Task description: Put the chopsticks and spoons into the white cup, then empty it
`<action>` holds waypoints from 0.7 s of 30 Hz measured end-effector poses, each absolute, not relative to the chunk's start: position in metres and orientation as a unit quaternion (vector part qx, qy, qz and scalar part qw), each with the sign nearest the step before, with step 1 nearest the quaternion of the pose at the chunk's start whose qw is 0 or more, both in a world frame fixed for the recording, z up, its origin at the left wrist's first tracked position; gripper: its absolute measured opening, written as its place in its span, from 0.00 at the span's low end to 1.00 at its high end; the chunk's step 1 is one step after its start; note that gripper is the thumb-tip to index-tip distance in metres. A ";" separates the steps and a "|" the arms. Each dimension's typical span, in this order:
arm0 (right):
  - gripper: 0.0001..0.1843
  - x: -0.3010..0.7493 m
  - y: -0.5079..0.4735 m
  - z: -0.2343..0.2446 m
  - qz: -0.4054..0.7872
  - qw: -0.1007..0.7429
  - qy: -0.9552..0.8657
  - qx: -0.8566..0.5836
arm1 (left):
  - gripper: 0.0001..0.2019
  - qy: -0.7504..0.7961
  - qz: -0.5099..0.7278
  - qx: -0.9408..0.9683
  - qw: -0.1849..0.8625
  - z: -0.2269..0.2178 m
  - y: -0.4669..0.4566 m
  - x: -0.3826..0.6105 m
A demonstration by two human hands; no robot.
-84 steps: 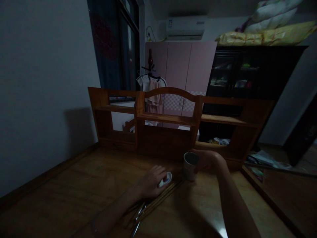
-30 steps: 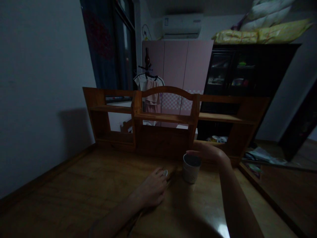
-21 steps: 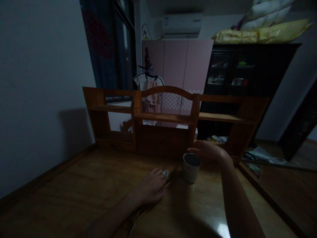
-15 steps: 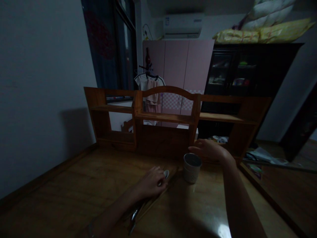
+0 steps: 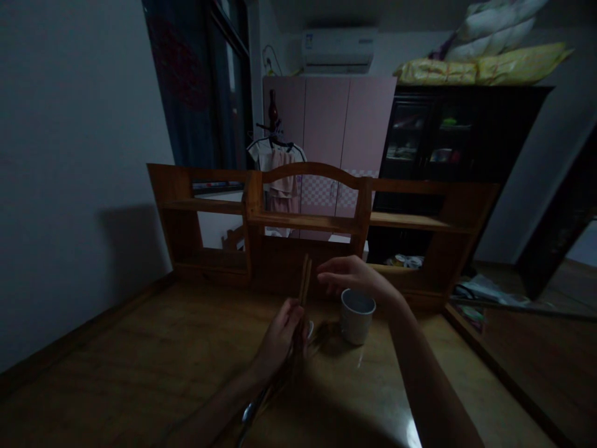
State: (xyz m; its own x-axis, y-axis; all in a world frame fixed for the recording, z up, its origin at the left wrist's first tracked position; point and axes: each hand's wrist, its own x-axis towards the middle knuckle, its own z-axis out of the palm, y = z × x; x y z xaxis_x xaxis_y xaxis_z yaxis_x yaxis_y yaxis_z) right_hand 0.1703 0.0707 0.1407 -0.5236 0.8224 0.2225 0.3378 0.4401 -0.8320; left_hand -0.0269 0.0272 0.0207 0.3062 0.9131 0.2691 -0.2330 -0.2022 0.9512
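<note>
Two thin sticks (image 5: 305, 281), just swung upright, pinched in the left hand (image 5: 281, 331)! That puts them within reach of the right hand (image 5: 347, 274), loosely spread near the cup (image 5: 357, 325) on the bench (image 5: 196, 348).

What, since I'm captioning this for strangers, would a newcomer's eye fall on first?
Probably the thin wooden sticks, held nearly upright in the left hand above the desk. Just right of them, the right hand hangs open near the rim of a grey cup. Behind the shelf unit, a pink wardrobe shows pale in dim light.
</note>
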 end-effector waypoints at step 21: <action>0.12 0.156 0.037 0.156 0.337 0.251 -0.860 -0.290 | 0.13 0.320 0.431 0.733 0.417 0.001 0.019 -0.019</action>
State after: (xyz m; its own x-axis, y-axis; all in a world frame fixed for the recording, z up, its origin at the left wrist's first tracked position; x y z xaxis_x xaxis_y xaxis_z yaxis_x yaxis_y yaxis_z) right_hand 0.1562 0.0371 0.1563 -0.7063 0.6672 0.2368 0.3289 0.6054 -0.7248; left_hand -0.0193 0.0189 0.0015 0.4227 0.8295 0.3650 0.1094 -0.4465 0.8881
